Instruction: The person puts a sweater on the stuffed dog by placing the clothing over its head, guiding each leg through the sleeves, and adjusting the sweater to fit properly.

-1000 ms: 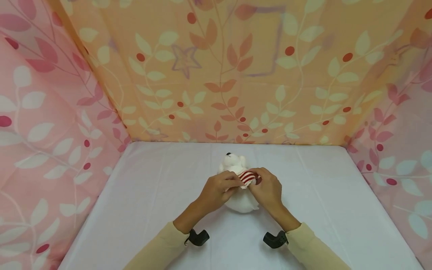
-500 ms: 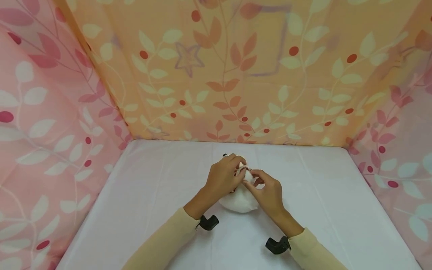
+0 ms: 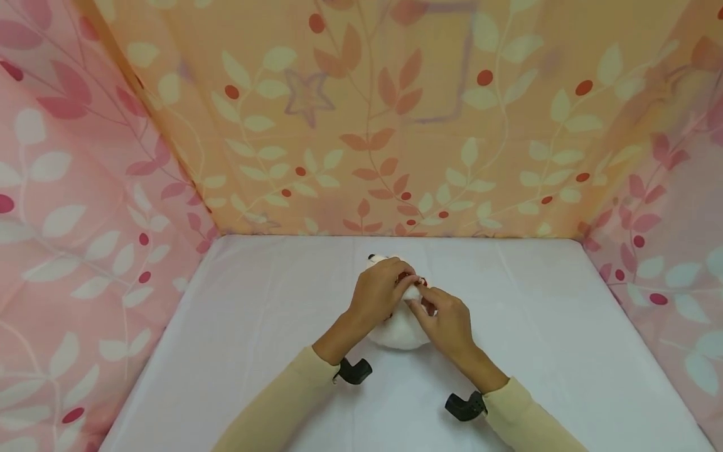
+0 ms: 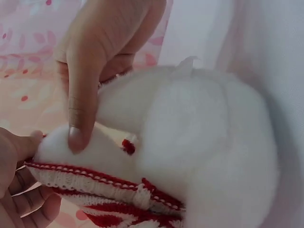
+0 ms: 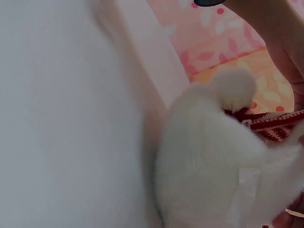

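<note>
A white plush animal (image 3: 400, 336) with a black nose (image 3: 371, 256) is on the white table, its head partly hidden behind my left hand (image 3: 375, 294). A red-and-white striped knitted garment (image 4: 95, 179) runs along the plush's arm (image 4: 102, 152). With thumb and curled fingers, my left hand grips the edge of the garment near the paw tip. My right hand (image 3: 450, 320) pinches the same plush arm, its thumb (image 4: 78, 135) pressed on the white fur. In the right wrist view the plush's rounded body (image 5: 204, 156) covers most of the hands' work.
The white tablecloth (image 3: 282, 295) extends around the plush on every side. Patterned curtains (image 3: 361, 125) enclose the table at the back, left and right. Black devices (image 3: 354, 371) sit on both wrists, below the cuffs of the pale sleeves.
My left hand has moved forward and right over the plush's head and chest. The striped garment, shown between both hands earlier, is now mostly behind my left hand. My right hand has barely shifted.
</note>
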### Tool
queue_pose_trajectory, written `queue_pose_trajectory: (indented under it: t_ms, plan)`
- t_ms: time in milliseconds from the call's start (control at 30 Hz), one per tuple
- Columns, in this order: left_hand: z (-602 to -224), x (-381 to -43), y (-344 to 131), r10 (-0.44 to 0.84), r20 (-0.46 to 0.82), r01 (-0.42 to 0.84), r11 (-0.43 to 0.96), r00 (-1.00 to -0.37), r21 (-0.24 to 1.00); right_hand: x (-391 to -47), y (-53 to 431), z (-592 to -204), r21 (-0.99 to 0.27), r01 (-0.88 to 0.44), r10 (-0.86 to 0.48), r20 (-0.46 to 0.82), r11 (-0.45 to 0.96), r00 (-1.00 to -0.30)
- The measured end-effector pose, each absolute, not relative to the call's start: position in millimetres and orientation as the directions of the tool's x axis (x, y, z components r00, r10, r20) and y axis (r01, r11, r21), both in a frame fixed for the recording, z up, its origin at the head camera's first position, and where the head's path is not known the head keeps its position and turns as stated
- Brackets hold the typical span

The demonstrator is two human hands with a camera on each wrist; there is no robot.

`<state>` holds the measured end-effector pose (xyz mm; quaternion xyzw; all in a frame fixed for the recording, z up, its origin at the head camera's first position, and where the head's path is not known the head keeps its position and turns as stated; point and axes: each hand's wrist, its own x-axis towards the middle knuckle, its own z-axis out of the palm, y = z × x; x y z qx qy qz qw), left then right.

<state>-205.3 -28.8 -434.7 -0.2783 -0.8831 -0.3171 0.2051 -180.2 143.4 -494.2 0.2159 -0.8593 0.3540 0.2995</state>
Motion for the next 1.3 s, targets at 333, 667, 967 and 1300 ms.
queue_pose_trajectory:
  t_ms: [333,667,967,1300]
  plan:
    - [-434,-198,-32,0.366,0.567,0.655,0.592,-0.738,0.47,-185,145,-491,-0.481,-0.539,-0.119,0.661,0.691,-0.741]
    - [-440,-186,-34,0.394,0.528,0.654,0.545,-0.752,0.525,-192,148,-490,-0.505,-0.471,-0.066,0.628,0.723,-0.775]
    - [-450,-177,-37,0.408,0.519,0.657,0.545,-0.751,0.521,-194,145,-491,-0.534,-0.382,-0.044,0.54,0.754,-0.841]
    - [-452,-172,-39,0.435,0.487,0.652,0.534,-0.758,0.538,-201,142,-487,-0.548,-0.259,0.01,0.439,0.796,-0.898]
